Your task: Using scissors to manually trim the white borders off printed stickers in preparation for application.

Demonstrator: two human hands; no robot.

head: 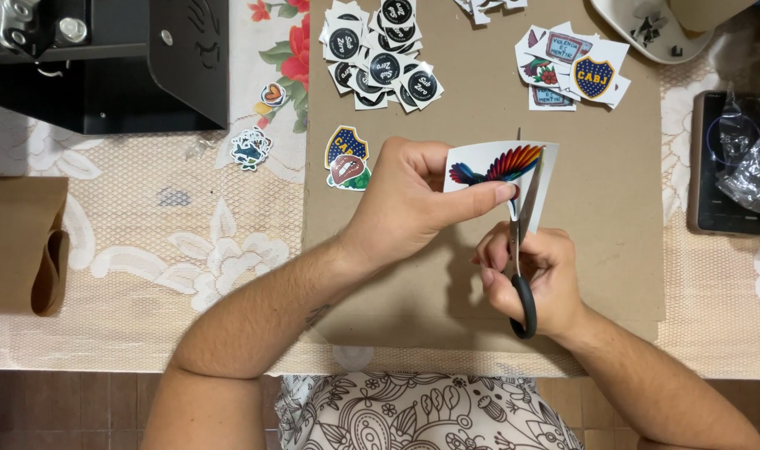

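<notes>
**Rainbow bird sheet meets the scissors**

Glossy white paper printed with a rainbow-winged bird (500, 167) is pinched in the left hand (409, 200), thumb laid across its lower edge and the other fingers curled behind it. The sheet is held up above the brown cardboard (613, 250) that covers the middle of the table. The right hand (534, 275) is closed round the black handles of a pair of scissors (520, 250), fingers through the loops. The blades point straight up and away from the person, running along the right side of the bird, with the tip showing just above the sheet's top edge. The two hands sit close together, the left thumb almost touching the blades.

Just left of the left hand lie two cut stickers (347, 158), a blue and yellow shield and a pair of red lips. Farther up the cardboard is a heap of round black and white stickers (380, 54), and to the upper right a small pile of mixed stickers (575, 71). On the lace tablecloth (147, 250) at the left edge rests a roll of brown paper (22, 246), with a black machine (105, 62) above it. At the right edge, a dark phone (721, 162) lies partly under crumpled clear plastic (750, 167).
</notes>
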